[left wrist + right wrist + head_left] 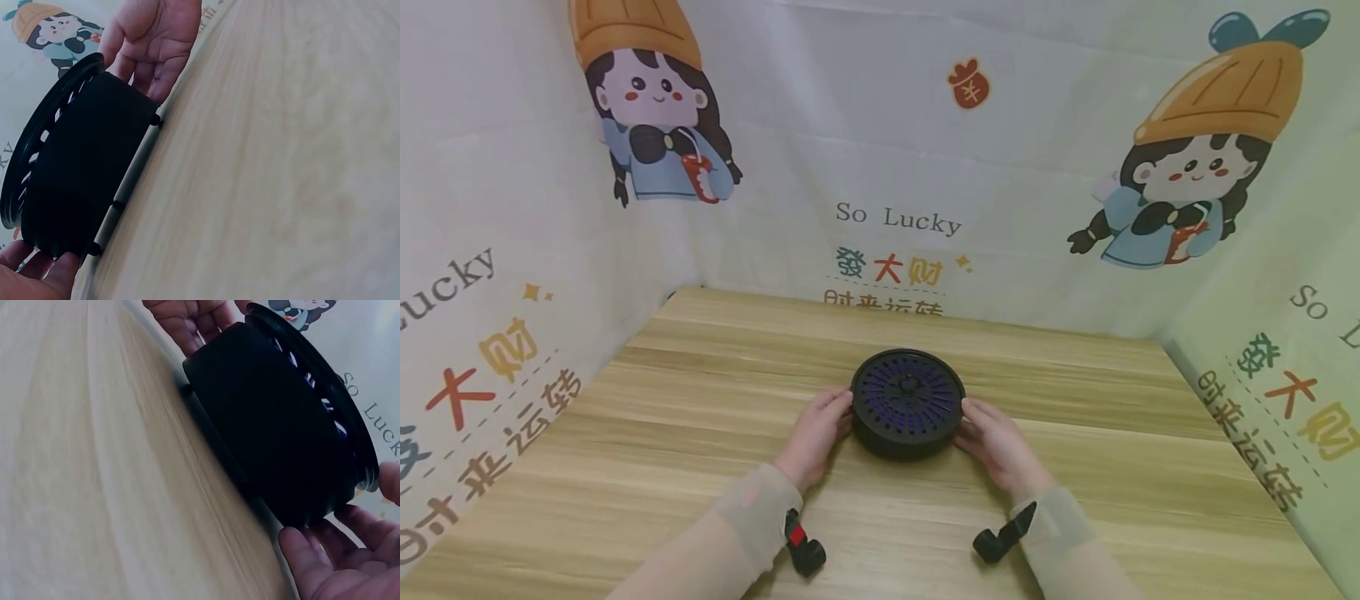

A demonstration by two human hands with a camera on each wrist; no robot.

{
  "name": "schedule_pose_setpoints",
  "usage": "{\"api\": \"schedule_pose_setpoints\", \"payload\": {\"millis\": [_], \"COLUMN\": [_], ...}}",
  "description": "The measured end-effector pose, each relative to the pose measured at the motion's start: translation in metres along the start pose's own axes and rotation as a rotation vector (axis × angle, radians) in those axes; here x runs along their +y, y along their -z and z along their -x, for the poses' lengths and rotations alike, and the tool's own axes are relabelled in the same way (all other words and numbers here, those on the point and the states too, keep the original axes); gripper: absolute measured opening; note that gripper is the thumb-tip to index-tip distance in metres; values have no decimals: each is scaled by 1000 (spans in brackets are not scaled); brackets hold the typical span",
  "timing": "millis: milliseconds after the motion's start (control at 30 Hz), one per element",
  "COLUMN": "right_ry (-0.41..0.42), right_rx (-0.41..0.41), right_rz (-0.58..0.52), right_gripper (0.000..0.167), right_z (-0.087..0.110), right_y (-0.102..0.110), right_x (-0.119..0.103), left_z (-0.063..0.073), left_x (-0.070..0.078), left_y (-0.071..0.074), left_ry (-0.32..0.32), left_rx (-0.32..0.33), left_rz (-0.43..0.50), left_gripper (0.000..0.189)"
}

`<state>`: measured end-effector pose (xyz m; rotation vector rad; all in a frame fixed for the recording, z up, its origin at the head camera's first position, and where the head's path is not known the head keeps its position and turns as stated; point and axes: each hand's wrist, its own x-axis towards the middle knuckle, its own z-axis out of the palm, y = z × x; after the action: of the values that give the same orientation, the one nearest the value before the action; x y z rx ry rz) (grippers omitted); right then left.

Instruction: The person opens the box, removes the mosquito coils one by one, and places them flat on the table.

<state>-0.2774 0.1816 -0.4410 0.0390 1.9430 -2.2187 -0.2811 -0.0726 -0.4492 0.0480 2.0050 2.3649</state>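
A round black container (pixel 895 446) is in the middle of the wooden table, between both hands. Its slotted lid (pixel 883 406) has a small central knob and a purple-blue tint showing through the slots. My left hand (pixel 814 435) grips the container's left side, thumb up at the rim. Opposite it, my right hand (pixel 1002 446) holds the right side in the same way. Both wrist views show the container's dark side wall (pixel 81 162) with fingertips against it. Short feet (pixel 116 204) stick out of its underside, right at the tabletop.
The wooden table (pixel 715 358) has a printed cloth (pixel 790 142) with cartoon figures and lettering hanging behind it and along both sides. A small black camera (pixel 805 554) is strapped at the left wrist, another camera (pixel 992 546) at the right.
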Motion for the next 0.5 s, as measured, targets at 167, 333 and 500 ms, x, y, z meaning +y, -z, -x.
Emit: {"api": "schedule_pose_setpoints", "payload": {"millis": [167,333,500], "right_ry": [44,97,119], "right_rx": [-33,-103,-143], "right_rz": [15,45,105], "right_gripper": [54,59,74], "right_z": [1,0,1], "right_y": [3,8,10], "right_x": [2,6,6], "left_z": [0,-4,-16], "left_x": [2,13,36], "left_y": [0,4,5], "left_ry": [5,-5,-152], "left_rx": [14,26,-7], "left_rz": [0,-184,-595], "left_gripper": [34,45,43]}}
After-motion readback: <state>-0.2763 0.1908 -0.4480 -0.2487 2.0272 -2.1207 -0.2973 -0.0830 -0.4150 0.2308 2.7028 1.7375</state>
